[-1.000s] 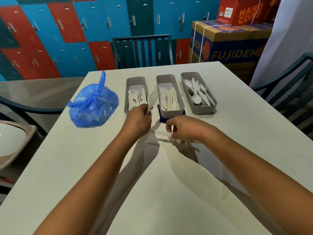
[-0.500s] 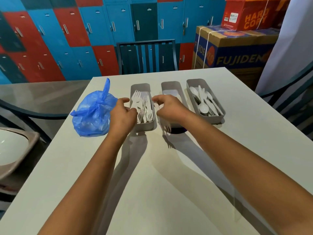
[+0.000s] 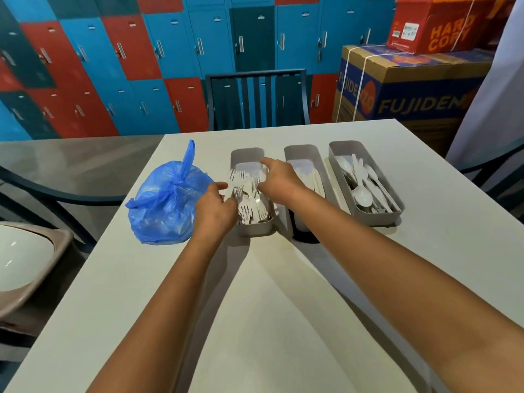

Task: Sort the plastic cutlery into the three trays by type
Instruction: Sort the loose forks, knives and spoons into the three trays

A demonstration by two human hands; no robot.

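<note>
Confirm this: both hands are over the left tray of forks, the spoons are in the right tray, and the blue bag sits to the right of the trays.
One thing is wrong: the blue bag sits to the left of the trays, beside the fork tray, as the head view shows. The rest holds: the left hand and right hand are over the forks, and the spoons lie in the right tray.

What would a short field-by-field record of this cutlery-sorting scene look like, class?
left tray: forks
middle tray: flat white pieces, partly hidden by arm
right tray: spoons
left hand: at fork tray's left edge, touching forks
right hand: over fork tray, fingers extended
blue bag: tied, left of trays
table: white
</note>
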